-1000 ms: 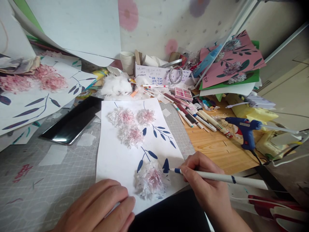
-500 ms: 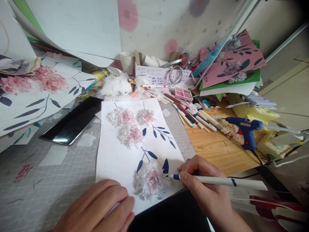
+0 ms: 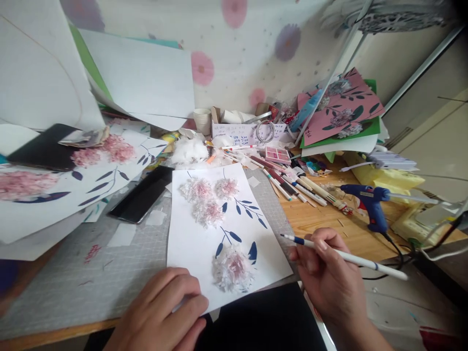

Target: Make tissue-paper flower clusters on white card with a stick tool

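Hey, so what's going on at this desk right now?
Someone's right hand holds a white pen, its tip beyond the paper's right edge. Their left hand lies over the paper's lower left corner. The paper bears four pink-and-white flowers and dark blue leaves.

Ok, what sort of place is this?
Most likely a craft workspace; whether at home or in a studio, I can't tell. Signs: the white paper sheet with pink-and-white ruffled flowers, the scattered white and maroon pens, and the blue plastic glue gun.
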A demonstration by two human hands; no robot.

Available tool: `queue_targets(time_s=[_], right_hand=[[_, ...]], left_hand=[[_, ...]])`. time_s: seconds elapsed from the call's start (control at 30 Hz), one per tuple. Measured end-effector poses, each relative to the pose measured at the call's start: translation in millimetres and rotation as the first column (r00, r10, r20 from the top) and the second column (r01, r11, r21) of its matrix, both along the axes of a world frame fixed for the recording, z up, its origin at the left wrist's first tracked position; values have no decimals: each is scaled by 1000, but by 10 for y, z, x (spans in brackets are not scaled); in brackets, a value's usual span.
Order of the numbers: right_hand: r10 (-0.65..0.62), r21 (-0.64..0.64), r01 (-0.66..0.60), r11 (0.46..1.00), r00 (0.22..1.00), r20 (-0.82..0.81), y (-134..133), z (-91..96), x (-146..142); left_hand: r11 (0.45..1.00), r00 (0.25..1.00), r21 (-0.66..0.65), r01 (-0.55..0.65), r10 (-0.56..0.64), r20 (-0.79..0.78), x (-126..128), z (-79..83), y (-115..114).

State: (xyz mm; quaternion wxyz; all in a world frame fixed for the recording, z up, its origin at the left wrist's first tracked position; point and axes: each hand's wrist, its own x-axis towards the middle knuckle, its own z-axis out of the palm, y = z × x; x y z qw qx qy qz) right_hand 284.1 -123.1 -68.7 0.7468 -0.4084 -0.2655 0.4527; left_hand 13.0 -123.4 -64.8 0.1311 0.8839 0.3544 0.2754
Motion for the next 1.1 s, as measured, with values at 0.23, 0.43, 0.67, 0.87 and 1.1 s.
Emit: queue_targets(time_s=[0.23, 0.43, 0.67, 0.87, 1.1], right_hand=[[43, 70, -49, 996, 995, 86, -66, -11, 71], [24, 80, -51, 996, 951, 308, -99, 4, 63], [64, 36, -74, 997, 973, 220, -76, -43, -121], [115, 53, -131, 990, 966, 230, -65, -34, -143], [172, 92, -260, 961, 827, 535, -165, -50, -246]], left_hand=[[999, 1000, -48, 2, -1, 16, 149, 4, 10], [987, 990, -147, 67, -84, -113, 314, 180, 163], [989, 939, -113, 94, -126, -321, 420, 383, 599], [963, 848, -116, 244, -269, -457, 545, 379, 919], [938, 831, -190, 289, -345, -436, 665, 397, 1148]])
